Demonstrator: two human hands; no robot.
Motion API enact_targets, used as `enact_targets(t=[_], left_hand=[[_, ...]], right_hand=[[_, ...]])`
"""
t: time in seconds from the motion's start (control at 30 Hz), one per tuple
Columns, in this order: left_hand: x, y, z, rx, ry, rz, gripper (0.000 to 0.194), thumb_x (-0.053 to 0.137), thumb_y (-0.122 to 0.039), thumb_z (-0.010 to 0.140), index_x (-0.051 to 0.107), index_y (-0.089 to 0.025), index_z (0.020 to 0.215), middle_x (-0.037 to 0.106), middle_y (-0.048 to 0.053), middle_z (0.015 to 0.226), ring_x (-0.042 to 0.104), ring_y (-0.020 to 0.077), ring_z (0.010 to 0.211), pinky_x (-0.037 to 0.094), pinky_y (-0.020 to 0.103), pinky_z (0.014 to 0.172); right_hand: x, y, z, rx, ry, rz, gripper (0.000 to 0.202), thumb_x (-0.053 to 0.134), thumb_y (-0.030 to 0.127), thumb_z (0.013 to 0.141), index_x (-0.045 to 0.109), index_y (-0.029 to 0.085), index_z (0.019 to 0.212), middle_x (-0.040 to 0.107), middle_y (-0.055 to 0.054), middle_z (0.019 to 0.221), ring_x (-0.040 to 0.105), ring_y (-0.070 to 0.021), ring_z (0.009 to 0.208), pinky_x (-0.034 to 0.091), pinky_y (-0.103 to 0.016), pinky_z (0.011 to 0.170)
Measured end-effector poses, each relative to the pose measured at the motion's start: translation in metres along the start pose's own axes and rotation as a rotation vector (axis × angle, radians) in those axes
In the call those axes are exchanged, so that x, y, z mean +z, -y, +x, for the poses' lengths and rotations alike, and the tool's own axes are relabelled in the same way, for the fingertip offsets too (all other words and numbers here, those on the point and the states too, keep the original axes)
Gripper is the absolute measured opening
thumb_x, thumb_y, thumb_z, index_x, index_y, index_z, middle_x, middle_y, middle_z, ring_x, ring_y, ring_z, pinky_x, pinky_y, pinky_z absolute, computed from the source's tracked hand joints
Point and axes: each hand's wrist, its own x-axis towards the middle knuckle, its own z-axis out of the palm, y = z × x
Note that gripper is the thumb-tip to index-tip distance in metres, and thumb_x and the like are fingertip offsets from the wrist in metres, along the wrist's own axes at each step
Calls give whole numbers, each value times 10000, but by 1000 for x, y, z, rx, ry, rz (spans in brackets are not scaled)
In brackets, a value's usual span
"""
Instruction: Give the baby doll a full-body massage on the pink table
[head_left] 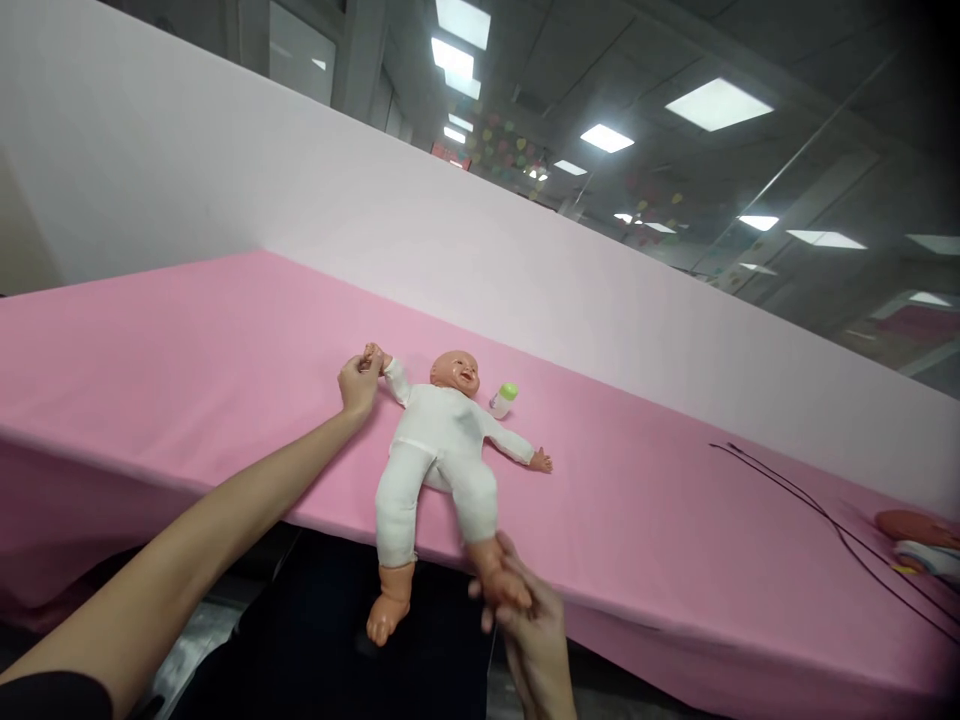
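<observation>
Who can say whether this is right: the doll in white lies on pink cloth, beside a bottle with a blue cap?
The cap is green, not blue, as the head view shows. The doll in white does lie on pink cloth, beside the bottle.

left grip (pixel 358 386) — pinched, arm (pixel 232 525) extended | right grip (pixel 538 618) — curled, blurred
</observation>
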Motion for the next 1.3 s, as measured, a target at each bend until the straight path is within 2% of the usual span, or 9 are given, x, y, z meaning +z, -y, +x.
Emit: enact_targets(t=[0.17,0.3,0.43,0.57,0.7,0.83,1.0,1.17,1.3], left_hand=[[2,-11,-14,116,72,-35,309,675,-495,899,695,-195,824,722,35,788,667,191,756,492,286,691],[0,-27,-42,413,395,40,256,704,-457,905,739,-207,952,779,53,939,704,197,833,518,296,753],[-3,-28,-53,586,622,197,238,713,-457,914,753,-224,944,786,55,930,705,207,823,506,318,775],[-1,-24,-46,457,534,111,271,711,-472,909,751,-208,958,777,57,905,688,200,785,510,311,744],[2,-15,-27,177,256,-45,291,692,-487,901,716,-202,848,732,45,807,651,189,729,498,301,692],[2,-3,-9,-77,67,-102,378,696,-531,869,622,-207,686,665,29,704,632,189,674,481,297,638],[2,-13,-12,-96,-12,-153,392,706,-542,864,615,-206,684,668,23,704,636,185,668,485,291,629],[-3,-30,-39,307,284,-45,271,715,-485,891,733,-215,877,762,48,855,689,205,765,524,310,711],[-4,-29,-56,499,631,115,235,742,-470,879,760,-244,939,791,44,885,714,219,771,531,327,731]], right_hand=[[-6,-9,-24,38,-22,22,475,997,310,606,846,324,1056,679,-127,1412,790,-299,760,617,-351,512],[29,33,30,-51,-75,-122,462,933,373,722,824,248,1153,663,-164,1425,772,-344,1002,663,-413,735],[70,53,94,-40,-63,-195,562,917,426,716,792,217,1222,645,-153,1450,776,-251,805,656,-375,667],[73,45,101,-59,-65,-145,518,918,410,705,808,221,1174,654,-150,1442,764,-304,1017,654,-394,795],[24,21,45,-47,-33,-104,488,966,419,646,834,251,1084,656,-166,1433,664,-387,1268,630,-459,912],[-15,-10,-12,26,74,-120,490,1032,407,483,860,295,928,748,-151,1288,752,-394,1094,654,-451,822],[5,10,-5,46,24,-69,501,1019,410,538,855,304,1000,708,-143,1366,750,-372,1101,657,-403,778],[57,58,58,-26,-31,-166,434,925,387,718,829,240,1114,585,-161,1516,780,-297,910,641,-353,648],[87,54,95,-39,-40,-116,460,941,338,655,830,190,1076,619,-169,1479,774,-282,929,633,-313,643]])
